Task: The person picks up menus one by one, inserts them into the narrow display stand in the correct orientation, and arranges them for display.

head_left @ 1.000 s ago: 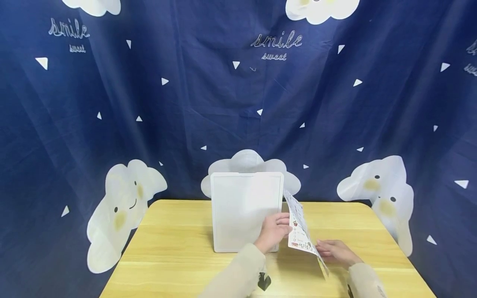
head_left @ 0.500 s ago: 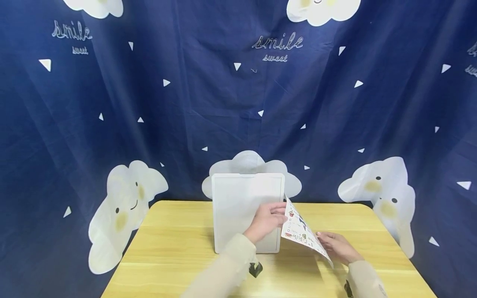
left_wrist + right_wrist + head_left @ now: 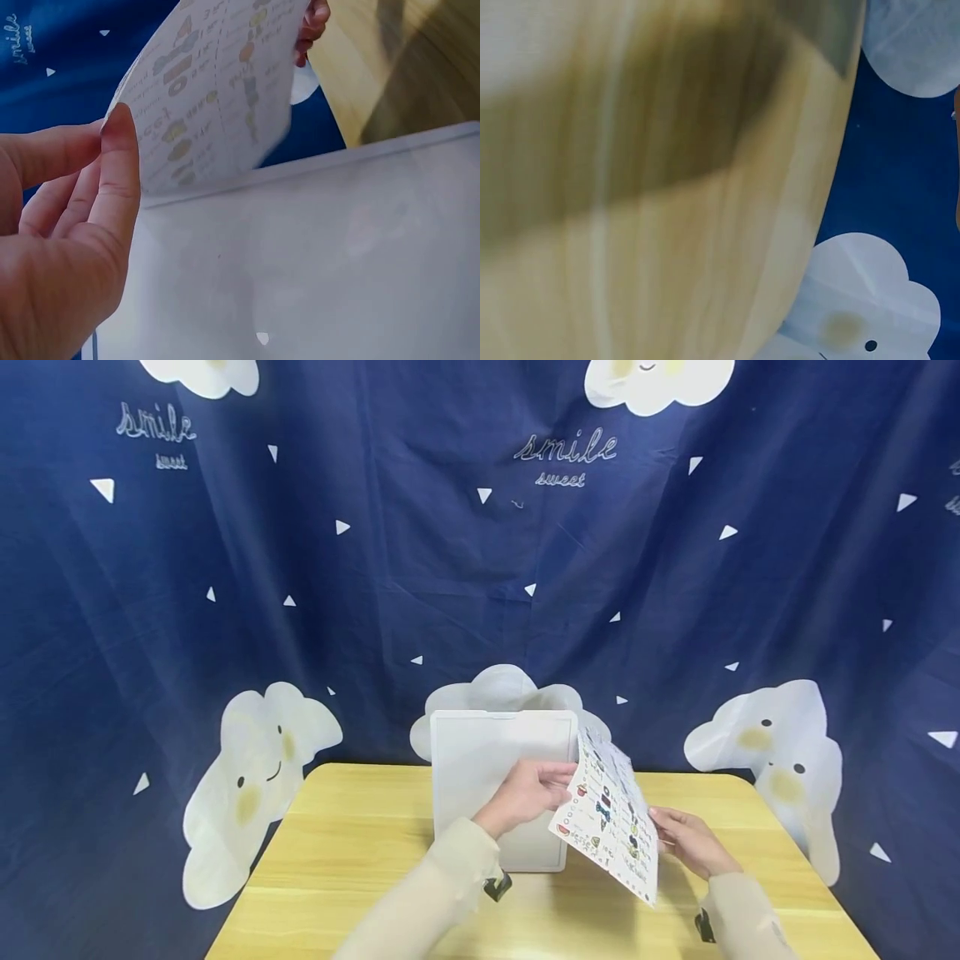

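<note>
A printed sheet with rows of small coloured pictures is held up above the wooden table, its printed face turned toward me. My left hand pinches its left edge between thumb and fingers; in the left wrist view the sheet curves away from my left hand. My right hand holds the sheet's right edge from behind. A white board stands upright at the table's back, just behind my left hand. The right wrist view shows only the table top and curtain.
A dark blue curtain with white clouds hangs close behind and around the table. The table's rounded corners lie at the far left and far right. Small black clips sit at both sleeves.
The sheet has been lifted and turned from edge-on to face me. Both hands rose a little with it; the board has not moved.
</note>
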